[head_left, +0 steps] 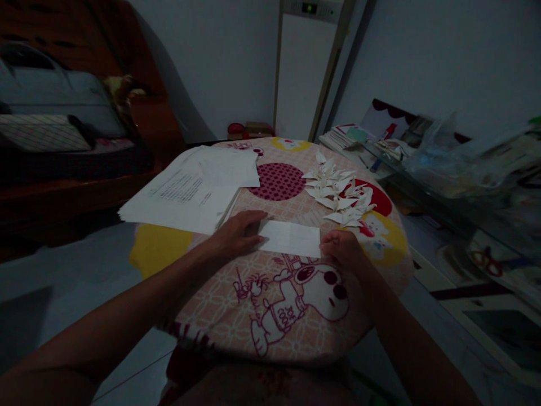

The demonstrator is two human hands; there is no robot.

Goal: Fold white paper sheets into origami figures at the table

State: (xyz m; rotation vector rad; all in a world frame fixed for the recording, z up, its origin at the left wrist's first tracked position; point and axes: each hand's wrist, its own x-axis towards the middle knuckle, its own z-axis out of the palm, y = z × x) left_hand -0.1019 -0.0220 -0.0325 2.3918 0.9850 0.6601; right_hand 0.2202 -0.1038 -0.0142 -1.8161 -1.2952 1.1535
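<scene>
A folded strip of white paper (291,238) lies crosswise over the middle of the patterned tablecloth (220,307). At its left end is my left hand (242,233), thumb and fingers apart along the edge. My right hand (340,246) pinches the strip's right end, with the fingers curled. Beyond my right hand several folded white paper cranes (338,189) sit in a heap. Left of the strip and just past my left hand lies a thick stack of printed paper sheets (186,189), with a smaller torn piece on top.
To the right stands a glass-topped cabinet (422,175) with papers, plastic bags (460,152) and, lower down, red-handled scissors (486,262). A wooden sofa (154,121) holding a pale bag (63,101) is at the left. Behind the round table rises a white upright unit (305,67).
</scene>
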